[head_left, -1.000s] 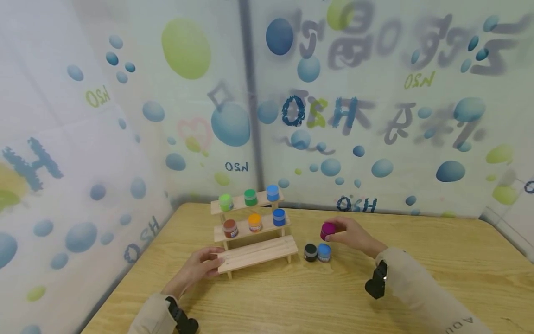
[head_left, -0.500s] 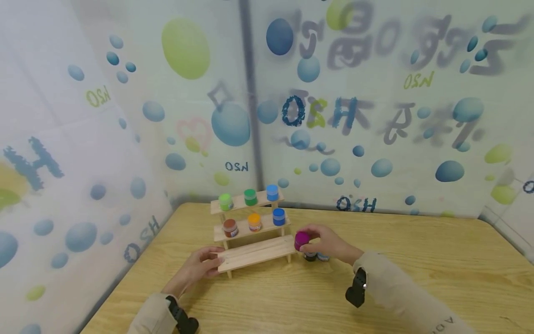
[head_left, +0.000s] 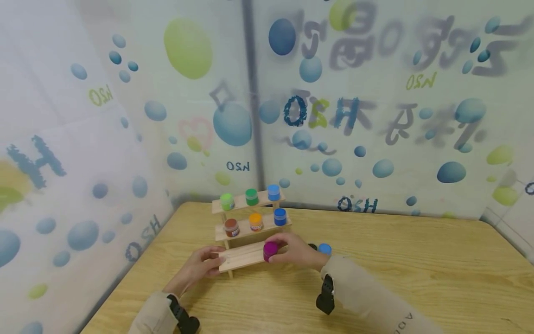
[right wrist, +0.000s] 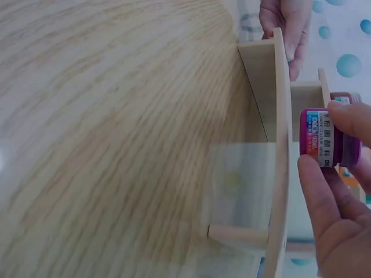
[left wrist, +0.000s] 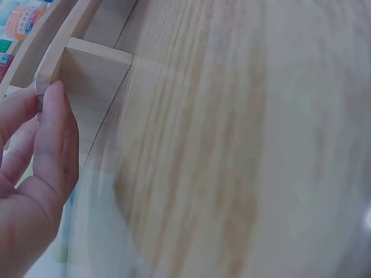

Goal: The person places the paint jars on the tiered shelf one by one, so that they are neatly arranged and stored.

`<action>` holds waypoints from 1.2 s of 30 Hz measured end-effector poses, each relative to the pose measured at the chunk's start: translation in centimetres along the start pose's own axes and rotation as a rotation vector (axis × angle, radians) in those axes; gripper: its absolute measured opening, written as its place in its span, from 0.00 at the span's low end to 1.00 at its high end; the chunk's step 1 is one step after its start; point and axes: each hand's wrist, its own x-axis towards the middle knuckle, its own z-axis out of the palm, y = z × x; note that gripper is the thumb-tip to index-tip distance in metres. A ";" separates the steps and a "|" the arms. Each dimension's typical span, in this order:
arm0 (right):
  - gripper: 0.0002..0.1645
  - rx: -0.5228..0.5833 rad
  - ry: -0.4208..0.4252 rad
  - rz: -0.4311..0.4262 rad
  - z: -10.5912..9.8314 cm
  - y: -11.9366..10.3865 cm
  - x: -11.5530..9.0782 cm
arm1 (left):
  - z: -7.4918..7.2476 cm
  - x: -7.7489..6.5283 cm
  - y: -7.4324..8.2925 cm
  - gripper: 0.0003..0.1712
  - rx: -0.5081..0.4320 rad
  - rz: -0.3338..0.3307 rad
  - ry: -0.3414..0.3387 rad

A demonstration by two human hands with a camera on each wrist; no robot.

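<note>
A three-step wooden display stand [head_left: 242, 258] stands on the table. My left hand [head_left: 195, 269] pinches the left end of its lowest step; in the left wrist view the thumb and fingers [left wrist: 53, 136] close on the board's end. Between the thumb and fingers of my right hand [head_left: 295, 252] is a purple paint jar [head_left: 270, 251], close over the right part of that lowest step. The right wrist view shows the jar's printed label [right wrist: 320, 138] beside the board's edge. Brown [head_left: 231, 228], orange [head_left: 256, 222] and blue jars [head_left: 280, 216] sit on the middle step.
Light green [head_left: 227, 202], green [head_left: 251, 197] and light blue jars [head_left: 273, 192] line the top step. Right of the stand, a light blue jar [head_left: 324, 249] and a mostly hidden black jar [head_left: 312, 246] stand on the wooden table [head_left: 396, 260]. A printed curtain [head_left: 375, 139] hangs behind.
My right hand has carried the purple jar leftward, from above the two loose jars to over the lowest step. My left hand keeps its hold on the stand.
</note>
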 end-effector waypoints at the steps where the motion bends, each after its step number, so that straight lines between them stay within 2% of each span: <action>1: 0.22 0.002 -0.002 -0.006 0.3 -0.1 0.2 | 0.0 0.0 0.0 0.24 -0.002 -0.001 0.001; 8: 0.20 0.046 -0.003 -0.027 2.1 -0.6 1.9 | 0.1 0.0 0.0 0.24 -0.006 -0.006 0.002; 16: 0.21 0.026 0.006 -0.020 4.1 -1.1 3.7 | 0.0 -0.1 0.0 0.24 -0.007 -0.001 -0.009; 21: 0.19 0.025 0.001 -0.033 4.9 -1.5 4.1 | 0.0 -0.2 0.0 0.24 -0.009 0.008 -0.021; 36: 0.21 0.040 -0.002 0.017 5.7 -1.8 4.8 | -0.2 -0.3 0.1 0.26 -0.026 0.037 -0.058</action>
